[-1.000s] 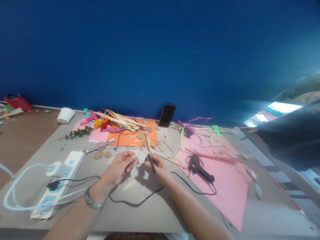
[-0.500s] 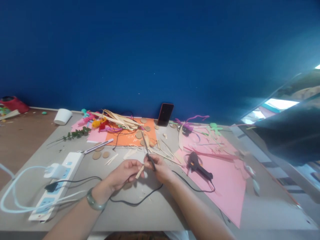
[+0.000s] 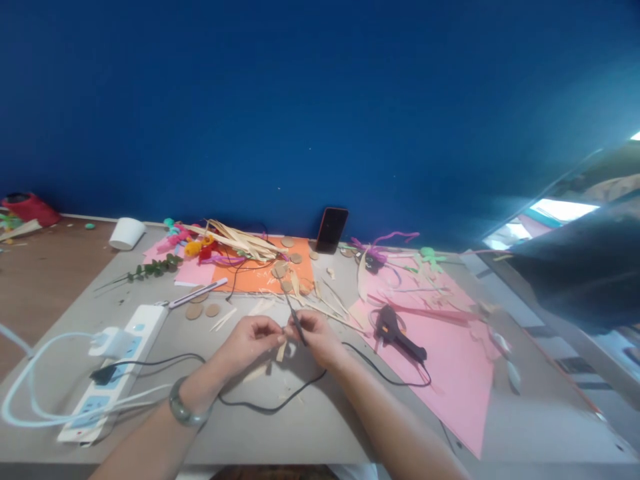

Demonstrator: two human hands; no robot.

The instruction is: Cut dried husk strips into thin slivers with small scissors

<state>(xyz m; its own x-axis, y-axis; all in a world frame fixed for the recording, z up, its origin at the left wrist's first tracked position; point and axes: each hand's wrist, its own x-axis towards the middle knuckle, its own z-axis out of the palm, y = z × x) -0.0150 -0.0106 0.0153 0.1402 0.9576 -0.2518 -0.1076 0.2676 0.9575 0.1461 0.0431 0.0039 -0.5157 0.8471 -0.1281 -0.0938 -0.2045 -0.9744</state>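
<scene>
My left hand (image 3: 255,343) wears a bracelet and is closed, thumb and finger pinching the top of a pale raffia-like strip (image 3: 281,352) that hangs below the fingertips. Against it, fingertips nearly touching, my right hand (image 3: 316,335) is closed around a slim dark pointed tool (image 3: 298,325). The tool's tip points away from me; whether it is scissors or tweezers I cannot tell. My right fingertips also meet at the top of the strip. Another pale scrap (image 3: 256,373) lies under my left hand.
A black glue gun (image 3: 400,335) lies on pink paper (image 3: 450,387) at right. Its cord runs beneath my hands. At left are a power strip (image 3: 145,325) and a utility knife (image 3: 197,293). Behind are orange paper (image 3: 235,279), raffia-like strips (image 3: 240,241), a phone (image 3: 332,230) and wooden discs (image 3: 194,311).
The pale strip has turned from slanting to hanging nearly straight down. My fingertips have come closer together, and the dark tool's tip has dropped nearer to me.
</scene>
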